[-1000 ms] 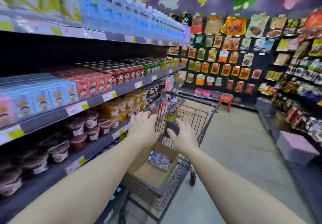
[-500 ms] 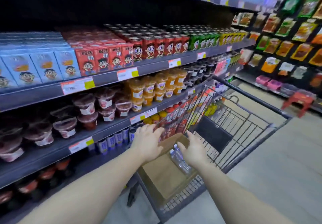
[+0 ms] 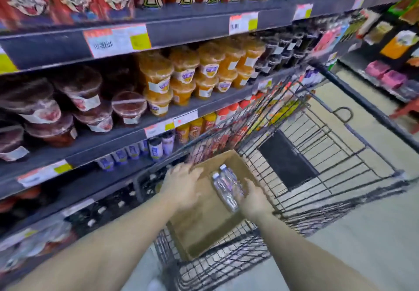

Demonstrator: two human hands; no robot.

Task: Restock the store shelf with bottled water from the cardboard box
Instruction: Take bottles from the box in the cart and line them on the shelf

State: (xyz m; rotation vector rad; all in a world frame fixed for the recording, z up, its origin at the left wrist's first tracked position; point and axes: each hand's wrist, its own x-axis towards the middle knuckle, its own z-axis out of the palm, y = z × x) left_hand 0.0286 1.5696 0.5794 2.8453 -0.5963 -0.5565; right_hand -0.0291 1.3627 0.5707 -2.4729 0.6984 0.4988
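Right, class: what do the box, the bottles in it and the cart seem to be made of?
Box: plain brown cardboard, matte, with folded flaps.
Bottles: probably clear plastic, glossy and see-through, with white caps; blur hides their labels.
Cart: dark metal wire by its thin grid, likely painted or coated; a black panel sits on its far wall.

Matt brown cardboard box [image 3: 204,227], plain and unprinted inside. In it, clear glossy plastic water bottles [image 3: 226,188] with white caps. Around the box, dark coated wire shopping cart [image 3: 317,154], dull finish. Left of the cart, matt grey metal shelf [image 3: 118,139]; glossy plastic jelly cups [image 3: 156,80]; paper price tags [image 3: 116,41].
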